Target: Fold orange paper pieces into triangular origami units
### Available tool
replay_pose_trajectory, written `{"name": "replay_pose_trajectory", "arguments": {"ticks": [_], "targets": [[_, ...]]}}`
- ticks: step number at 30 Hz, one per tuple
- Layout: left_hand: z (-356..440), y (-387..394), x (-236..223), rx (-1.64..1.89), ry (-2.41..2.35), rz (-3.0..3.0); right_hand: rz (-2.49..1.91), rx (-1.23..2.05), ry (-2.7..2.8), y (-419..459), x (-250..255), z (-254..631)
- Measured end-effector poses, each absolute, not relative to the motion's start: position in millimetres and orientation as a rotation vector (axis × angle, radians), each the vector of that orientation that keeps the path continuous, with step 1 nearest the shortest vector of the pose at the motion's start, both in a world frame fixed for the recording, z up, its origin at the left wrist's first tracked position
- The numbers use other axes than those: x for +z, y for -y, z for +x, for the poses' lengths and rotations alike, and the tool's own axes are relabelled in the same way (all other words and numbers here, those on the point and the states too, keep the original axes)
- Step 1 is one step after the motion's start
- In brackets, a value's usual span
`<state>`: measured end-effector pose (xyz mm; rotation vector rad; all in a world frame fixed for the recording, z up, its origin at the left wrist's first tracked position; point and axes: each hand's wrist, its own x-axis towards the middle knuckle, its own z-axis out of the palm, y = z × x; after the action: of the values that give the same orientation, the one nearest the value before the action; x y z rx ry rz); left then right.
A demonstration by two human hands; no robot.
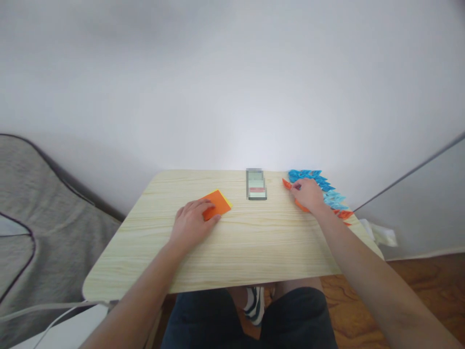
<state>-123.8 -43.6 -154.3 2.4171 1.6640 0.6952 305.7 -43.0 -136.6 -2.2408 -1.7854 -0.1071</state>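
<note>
My left hand [194, 220] is over a small stack of square paper, an orange sheet [219, 203] on top and a yellow edge showing at its far side. Its fingers curl over the sheet and the thumb lies along the near edge. At the right of the table, my right hand [307, 193] pinches a small orange folded paper piece [286, 184] whose pointed end sticks out to the left. More orange pieces lie partly hidden under this hand. Beside it are rows of dark blue folded pieces [312, 177], light blue folded pieces [333, 198] and orange-red folded pieces [343, 214].
A phone [256, 184], its screen blurred, lies at the back middle of the pale wooden table [250, 247]. Behind stands a white wall [232, 87]. Grey fabric [65, 232] is at the left, and a white cable [47, 307] runs near the table's left corner.
</note>
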Motion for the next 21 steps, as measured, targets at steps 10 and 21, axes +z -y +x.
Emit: {"name": "replay_pose_trajectory", "arguments": {"ticks": [10, 21], "targets": [[-127.2, 46.8, -151.2, 0.68, -1.63, 2.407, -2.085, -0.167, 1.8, 47.2, -132.3, 312.9], [-130.5, 41.8, -159.9, 0.761, -1.586, 2.369, -1.728, -0.001, 2.041, 168.5, -121.3, 347.6]]}}
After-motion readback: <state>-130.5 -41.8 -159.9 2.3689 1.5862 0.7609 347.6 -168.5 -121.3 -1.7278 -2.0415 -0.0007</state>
